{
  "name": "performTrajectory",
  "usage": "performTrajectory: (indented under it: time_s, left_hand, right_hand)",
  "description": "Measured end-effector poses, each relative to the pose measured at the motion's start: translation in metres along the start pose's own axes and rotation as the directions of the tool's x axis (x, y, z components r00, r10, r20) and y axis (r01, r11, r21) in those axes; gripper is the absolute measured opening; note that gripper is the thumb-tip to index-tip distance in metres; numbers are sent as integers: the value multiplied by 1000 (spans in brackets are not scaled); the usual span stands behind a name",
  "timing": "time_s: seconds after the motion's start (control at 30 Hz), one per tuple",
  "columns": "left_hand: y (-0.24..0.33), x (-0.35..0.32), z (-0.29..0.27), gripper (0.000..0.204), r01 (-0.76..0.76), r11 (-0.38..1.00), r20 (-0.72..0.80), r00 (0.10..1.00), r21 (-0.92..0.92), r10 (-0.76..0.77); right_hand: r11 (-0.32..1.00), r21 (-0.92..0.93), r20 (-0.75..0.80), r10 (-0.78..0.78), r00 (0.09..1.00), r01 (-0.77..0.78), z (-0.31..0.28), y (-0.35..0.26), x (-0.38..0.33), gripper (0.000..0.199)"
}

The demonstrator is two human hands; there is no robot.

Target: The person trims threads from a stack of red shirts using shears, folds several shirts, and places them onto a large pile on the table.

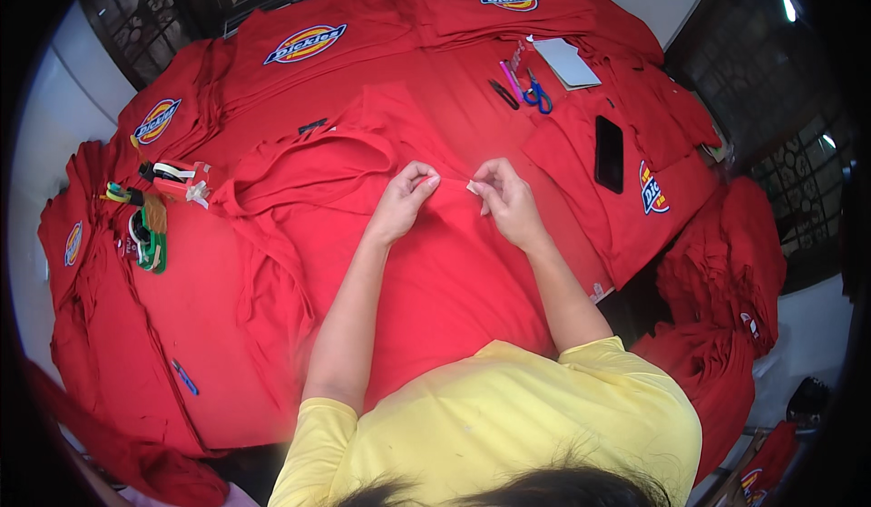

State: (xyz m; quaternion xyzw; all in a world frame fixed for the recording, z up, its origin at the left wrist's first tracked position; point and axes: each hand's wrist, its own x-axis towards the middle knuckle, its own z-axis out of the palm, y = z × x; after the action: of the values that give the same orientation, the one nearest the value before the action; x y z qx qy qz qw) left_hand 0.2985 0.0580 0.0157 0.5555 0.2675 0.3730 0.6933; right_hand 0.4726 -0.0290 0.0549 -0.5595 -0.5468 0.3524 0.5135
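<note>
A red shirt [445, 271] lies spread in front of me, its neck opening toward the far left. My left hand [404, 203] pinches a stretch of its edge between thumb and fingers. A short way to the right, my right hand [510, 200] is closed on the same edge, so the cloth runs between both hands. A tiny white piece shows at the right fingertips; whether it is a label or a bit of tape I cannot make out.
Folded red shirts [263, 67] with printed logos line the table's far side. Tape dispensers [177, 180] stand at left, near a blue pen [185, 377]. Blue-handled scissors [537, 97], a white pad [567, 62] and a black phone [609, 155] lie at right. More red garments [726, 262] are heaped beyond.
</note>
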Motion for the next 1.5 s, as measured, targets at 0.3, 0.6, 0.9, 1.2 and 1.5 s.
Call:
performTrajectory:
  time_s: [0.3, 0.6, 0.9, 1.2, 1.5]
  left_hand:
    - [7, 4, 6, 12, -31, 980, 64, 998, 197, 19]
    - [32, 5, 12, 14, 45, 919, 25, 998, 391, -59]
    - [16, 7, 6, 18, -33, 896, 18, 999, 443, 27]
    - [31, 10, -29, 22, -65, 731, -510, 674, 680, 534]
    - [-6, 43, -69, 47, 138, 913, -573, 811, 384, 118]
  right_hand:
    - [969, -230, 25, -89, 996, 92, 1, 2, -5, 13]
    - [941, -324, 20, -96, 995, 97, 1, -11, 0, 17]
    - [874, -456, -39, -209, 977, 168, 11, 7, 8, 36]
    - [953, -104, 142, 298, 944, -286, -29, 17, 27, 49]
    - [792, -594, 204, -23, 979, 142, -9, 19, 22, 30]
